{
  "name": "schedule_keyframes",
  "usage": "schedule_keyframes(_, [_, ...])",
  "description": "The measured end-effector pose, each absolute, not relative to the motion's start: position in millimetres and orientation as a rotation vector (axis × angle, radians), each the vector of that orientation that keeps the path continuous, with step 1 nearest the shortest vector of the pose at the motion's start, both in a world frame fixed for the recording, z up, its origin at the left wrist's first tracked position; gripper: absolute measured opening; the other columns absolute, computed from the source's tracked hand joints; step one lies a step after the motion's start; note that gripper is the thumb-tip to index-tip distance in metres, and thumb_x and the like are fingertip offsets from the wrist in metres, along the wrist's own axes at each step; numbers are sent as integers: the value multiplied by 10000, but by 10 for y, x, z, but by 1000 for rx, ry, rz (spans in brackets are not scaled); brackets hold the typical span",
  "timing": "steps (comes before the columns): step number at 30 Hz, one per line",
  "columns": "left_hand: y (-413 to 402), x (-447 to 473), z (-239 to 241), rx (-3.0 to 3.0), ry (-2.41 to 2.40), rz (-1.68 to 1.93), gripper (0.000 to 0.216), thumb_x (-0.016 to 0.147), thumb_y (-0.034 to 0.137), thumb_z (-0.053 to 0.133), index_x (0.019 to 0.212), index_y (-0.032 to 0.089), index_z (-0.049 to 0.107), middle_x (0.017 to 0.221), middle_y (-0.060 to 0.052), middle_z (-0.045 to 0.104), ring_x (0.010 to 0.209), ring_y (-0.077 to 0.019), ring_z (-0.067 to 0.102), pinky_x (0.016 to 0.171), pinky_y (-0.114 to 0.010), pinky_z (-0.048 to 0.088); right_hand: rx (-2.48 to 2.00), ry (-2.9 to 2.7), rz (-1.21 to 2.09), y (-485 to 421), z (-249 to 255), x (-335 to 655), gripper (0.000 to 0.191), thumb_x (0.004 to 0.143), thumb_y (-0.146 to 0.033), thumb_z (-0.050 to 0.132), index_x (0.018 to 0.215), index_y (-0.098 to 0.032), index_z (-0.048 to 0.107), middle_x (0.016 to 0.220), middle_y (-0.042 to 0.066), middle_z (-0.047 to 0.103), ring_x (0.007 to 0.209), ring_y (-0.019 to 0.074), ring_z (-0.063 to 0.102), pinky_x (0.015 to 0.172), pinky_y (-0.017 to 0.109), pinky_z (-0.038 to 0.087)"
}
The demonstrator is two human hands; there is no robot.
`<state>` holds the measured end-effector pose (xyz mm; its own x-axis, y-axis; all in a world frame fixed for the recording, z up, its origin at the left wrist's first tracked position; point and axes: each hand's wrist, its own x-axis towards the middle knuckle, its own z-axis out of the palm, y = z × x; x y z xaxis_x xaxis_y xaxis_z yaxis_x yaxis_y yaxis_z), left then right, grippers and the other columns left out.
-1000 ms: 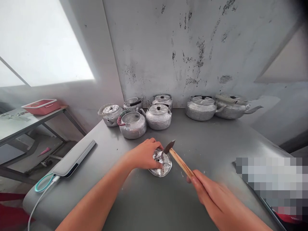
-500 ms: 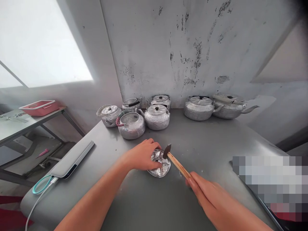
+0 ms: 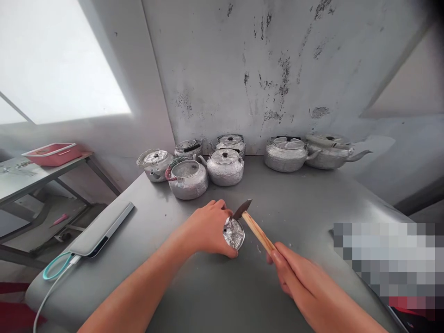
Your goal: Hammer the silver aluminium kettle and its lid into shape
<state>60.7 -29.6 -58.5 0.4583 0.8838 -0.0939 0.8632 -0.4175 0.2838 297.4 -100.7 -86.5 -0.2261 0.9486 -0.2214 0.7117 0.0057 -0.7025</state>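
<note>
My left hand [image 3: 211, 230] grips a dented, shiny metal kettle lid [image 3: 234, 235], fingers over its far edge and thumb at its near edge. The lid is tilted, and a small dark hole shows near its left side; part of it is hidden by the hand. In my right hand [image 3: 294, 270] is a hammer [image 3: 257, 231] with a pale wooden handle and a dark pointed metal head. The head is right at the lid's upper edge; whether it touches cannot be made out. Behind the hands stands an open kettle [image 3: 189, 180] with a red and green wrapped handle.
Several dented metal kettles, among them a lidded kettle [image 3: 226, 167] and a long-spouted kettle [image 3: 329, 152], line the wall side of the grey table [image 3: 208, 296]. A power bank [image 3: 102, 231] with a cable lies left. A pink basket [image 3: 52, 155] stands on a side table.
My left hand has turned the lid up from nearly flat to tilted, its thumb moving from the top to the near rim. The hammer head has shifted slightly up and stays beside the lid.
</note>
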Motion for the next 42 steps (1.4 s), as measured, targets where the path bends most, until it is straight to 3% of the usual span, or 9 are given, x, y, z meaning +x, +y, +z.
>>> schedule_keyframes(10, [-274,584,-603,2404,1484,108,719,555,618,788,1167,264,658,1117,-46,586,1065,-291,571,855,-367,520,-1694,-1979,1043,-1023,-791,2936,415,989,-519,368,660,-291,478,617,22,622,557,232,606,540,359,467])
schedule_keyframes(28, [-257,566,-622,2398,1464,127,721,551,627,800,1156,264,653,1120,-45,581,1056,-282,573,861,-370,522,-1724,-2047,1006,-991,-760,2919,410,1023,-454,335,667,-292,455,620,12,630,562,219,620,524,331,465])
schedule_keyframes(34, [-261,563,-623,2397,1467,120,727,559,646,790,1164,267,653,1121,-46,583,1055,-282,573,846,-368,524,-1712,-2062,981,-1015,-763,2927,376,1019,-421,343,716,-285,518,669,27,660,613,225,640,572,335,478])
schedule_keyframes(38, [-267,572,-607,2397,1478,100,775,564,643,786,1219,257,635,1143,-47,574,1068,-280,569,872,-373,521,-1709,-2064,981,-1009,-832,2942,410,1029,-443,326,712,-280,528,630,5,621,546,200,585,510,310,426])
schedule_keyframes(42, [-272,578,-597,2386,1478,100,715,563,637,782,1145,243,653,1105,-52,574,1053,-280,571,863,-374,526,-1698,-2054,962,-972,-836,2935,414,1035,-471,316,733,-274,521,656,-4,587,575,192,556,516,292,407])
